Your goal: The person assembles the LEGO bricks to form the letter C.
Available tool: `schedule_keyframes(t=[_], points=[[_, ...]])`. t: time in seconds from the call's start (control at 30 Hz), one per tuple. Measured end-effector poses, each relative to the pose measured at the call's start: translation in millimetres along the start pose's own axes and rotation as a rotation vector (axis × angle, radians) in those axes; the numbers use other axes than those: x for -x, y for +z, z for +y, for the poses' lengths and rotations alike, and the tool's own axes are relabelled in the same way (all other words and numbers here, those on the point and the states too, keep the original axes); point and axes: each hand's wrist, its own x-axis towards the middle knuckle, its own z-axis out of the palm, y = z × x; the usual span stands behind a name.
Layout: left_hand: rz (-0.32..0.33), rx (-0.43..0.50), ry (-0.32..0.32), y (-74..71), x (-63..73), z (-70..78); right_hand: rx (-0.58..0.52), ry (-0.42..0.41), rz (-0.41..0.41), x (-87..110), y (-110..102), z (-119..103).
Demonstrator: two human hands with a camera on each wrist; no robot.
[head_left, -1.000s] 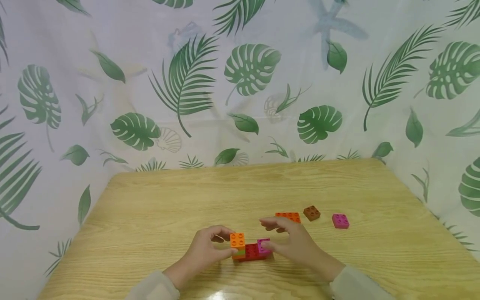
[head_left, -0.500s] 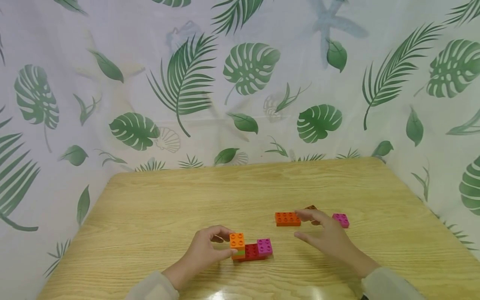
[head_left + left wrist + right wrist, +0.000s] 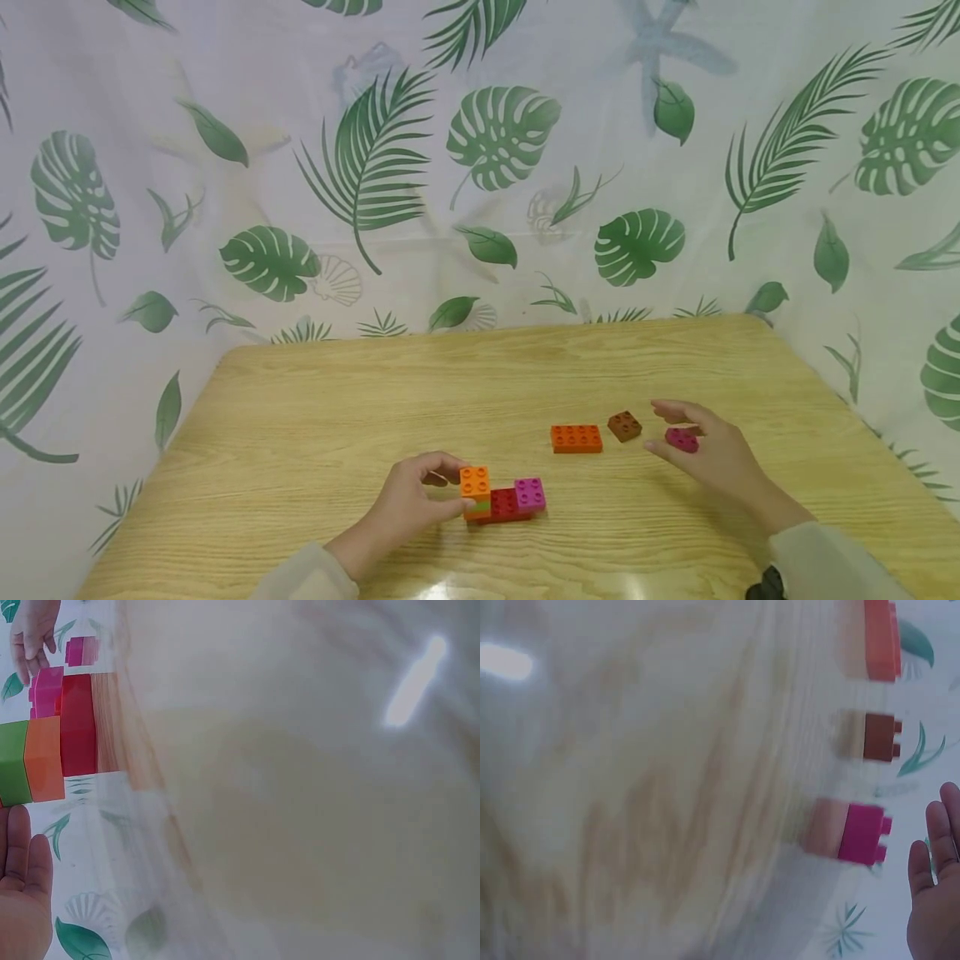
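Note:
In the head view my left hand (image 3: 422, 493) grips the left end of a small build, thumb and fingers on its stacked bricks. An orange brick (image 3: 474, 478) tops that stack, above a green brick (image 3: 13, 763) and a lower orange brick (image 3: 45, 759) seen in the left wrist view. Underneath lies a long red brick (image 3: 505, 505), with a pink brick (image 3: 529, 493) on its right end. My right hand (image 3: 712, 454) is over a loose magenta brick (image 3: 682, 439), thumb and fingers spread. In the right wrist view its fingers are apart from the magenta brick.
A long orange-red brick (image 3: 576, 438) and a small brown brick (image 3: 625, 426) lie on the wooden table (image 3: 360, 392), left of my right hand. Leaf-patterned cloth (image 3: 420, 275) hangs behind the table and along its sides.
My right hand has left the pink brick on the red one and moved right, past the brown brick, to the loose magenta brick. The left hand has kept its hold.

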Motion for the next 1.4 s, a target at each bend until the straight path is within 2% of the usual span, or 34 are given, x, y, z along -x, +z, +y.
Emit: schedule_keyframes(t=[0.23,0.43,0.63,0.93,1.13,1.27,1.4], points=[[0.0,-0.008,-0.001,0.4,0.2,0.0,-0.022,0.129,-0.109,-0.5,-15.9,24.1],[0.002,-0.014,-0.005,0.3,0.3,0.4,-0.026,0.115,-0.18,1.6,-22.0,44.3],[0.001,-0.014,-0.003,1.0,-0.9,1.2,0.001,0.125,-0.204,2.8,-23.9,58.5],[0.004,-0.022,0.009,1.2,-1.5,-0.5,0.014,0.098,-0.213,2.0,-23.0,54.8],[0.0,-0.01,0.0,0.9,-0.3,-1.2,0.004,0.167,-0.216,0.8,-23.6,52.6],[0.0,-0.01,-0.002,1.1,-0.2,-1.6,-0.015,0.188,-0.186,-3.6,-24.4,46.8],[0.002,-0.02,0.0,1.3,-0.5,-1.9,-0.021,0.138,-0.136,-8.8,-22.8,33.5]])
